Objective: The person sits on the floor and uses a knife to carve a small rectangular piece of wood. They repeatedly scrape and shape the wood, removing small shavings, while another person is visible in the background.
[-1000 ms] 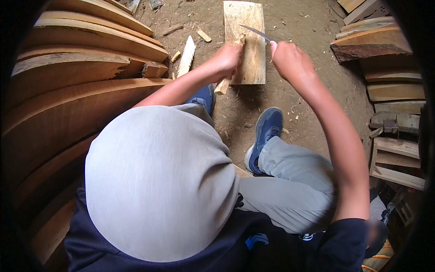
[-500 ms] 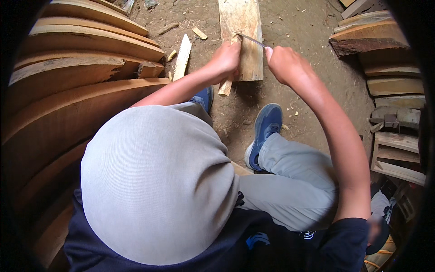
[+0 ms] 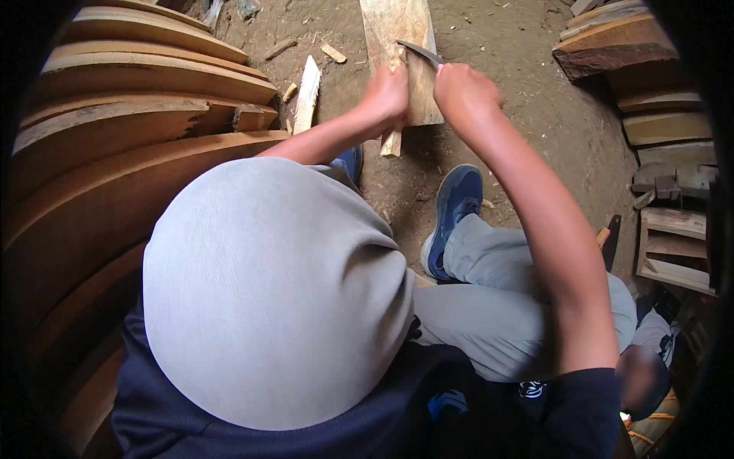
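My left hand (image 3: 388,93) is closed around a short wooden stick (image 3: 391,144), whose lower end sticks out below the fist and whose upper end shows just above it. The stick stands against a pale wooden plank (image 3: 394,19) lying ahead of me. In my right hand (image 3: 468,93), fingers wrapped tight, is a knife (image 3: 422,53) with a dark, slightly curved blade. Its tip points left, just above the stick's upper end; whether the edge touches the wood I cannot tell. The handle is hidden in my fist.
Curved wooden planks (image 3: 145,172) are stacked along the left. A pointed pale offcut (image 3: 307,96) and chips lie on the dirt floor (image 3: 527,99). More timber (image 3: 619,50) and a wooden frame (image 3: 674,245) stand at the right. Another person (image 3: 646,375) is at the lower right.
My right hand has come left, closer to my left hand, and the blade shows broader. The stick's lower end has swung right, so it stands straighter. The view has shifted slightly.
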The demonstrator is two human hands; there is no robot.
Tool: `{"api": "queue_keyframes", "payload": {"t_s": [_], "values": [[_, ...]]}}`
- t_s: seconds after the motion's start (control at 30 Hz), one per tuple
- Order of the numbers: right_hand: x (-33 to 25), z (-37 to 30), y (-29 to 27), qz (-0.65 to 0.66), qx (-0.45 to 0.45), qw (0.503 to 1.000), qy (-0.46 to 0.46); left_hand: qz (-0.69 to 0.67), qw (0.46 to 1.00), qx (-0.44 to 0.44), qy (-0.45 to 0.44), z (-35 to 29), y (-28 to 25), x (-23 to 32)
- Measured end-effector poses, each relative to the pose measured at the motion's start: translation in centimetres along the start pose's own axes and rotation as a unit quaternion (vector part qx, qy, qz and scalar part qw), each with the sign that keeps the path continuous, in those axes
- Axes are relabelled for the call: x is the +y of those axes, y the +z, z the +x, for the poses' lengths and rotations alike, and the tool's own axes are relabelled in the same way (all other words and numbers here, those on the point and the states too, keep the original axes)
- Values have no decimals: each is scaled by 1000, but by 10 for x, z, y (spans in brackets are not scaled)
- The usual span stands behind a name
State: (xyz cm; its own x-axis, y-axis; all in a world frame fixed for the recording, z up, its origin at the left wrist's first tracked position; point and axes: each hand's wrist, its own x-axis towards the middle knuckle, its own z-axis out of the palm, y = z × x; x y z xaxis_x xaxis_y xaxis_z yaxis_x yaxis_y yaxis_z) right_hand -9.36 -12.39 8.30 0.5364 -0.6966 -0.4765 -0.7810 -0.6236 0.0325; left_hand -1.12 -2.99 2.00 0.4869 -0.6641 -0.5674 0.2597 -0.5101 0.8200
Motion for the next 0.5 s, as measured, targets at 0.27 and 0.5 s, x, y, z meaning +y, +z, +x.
{"api": "queue_keyframes", "payload": {"t_s": [0.27, 0.5], "values": [[16, -2, -17, 49, 7, 998, -41, -38, 999, -5, 10, -13, -3, 3], [19, -23, -28, -11, 15, 993, -115, -43, 999, -11, 4, 2, -2, -11]]}}
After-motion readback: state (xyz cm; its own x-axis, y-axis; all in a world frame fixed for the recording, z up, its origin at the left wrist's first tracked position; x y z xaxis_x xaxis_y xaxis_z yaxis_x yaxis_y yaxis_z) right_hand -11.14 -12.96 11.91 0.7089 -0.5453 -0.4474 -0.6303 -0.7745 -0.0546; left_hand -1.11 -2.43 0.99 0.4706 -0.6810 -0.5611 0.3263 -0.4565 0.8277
